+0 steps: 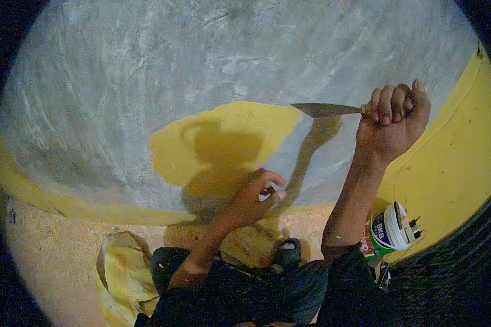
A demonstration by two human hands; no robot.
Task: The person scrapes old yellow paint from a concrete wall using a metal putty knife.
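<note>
My right hand is closed round the handle of a putty knife, raised at the right. Its long, tapering blade points left, and its tip lies over the upper right edge of a bare yellow patch in the streaky grey-coated wall. Whether the blade touches the wall, I cannot tell. Lower down, my left hand is in front of the patch's lower right edge, thumb and fingers curled together. Something pale shows between them, too small to name. Shadows of my head and arms fall over the patch.
A yellow wall strip with a thin cable borders the grey at right. A small tub with a white lid and a coloured label is beside my right forearm. A crumpled yellow-white sack lies at lower left, near my dark-clothed legs.
</note>
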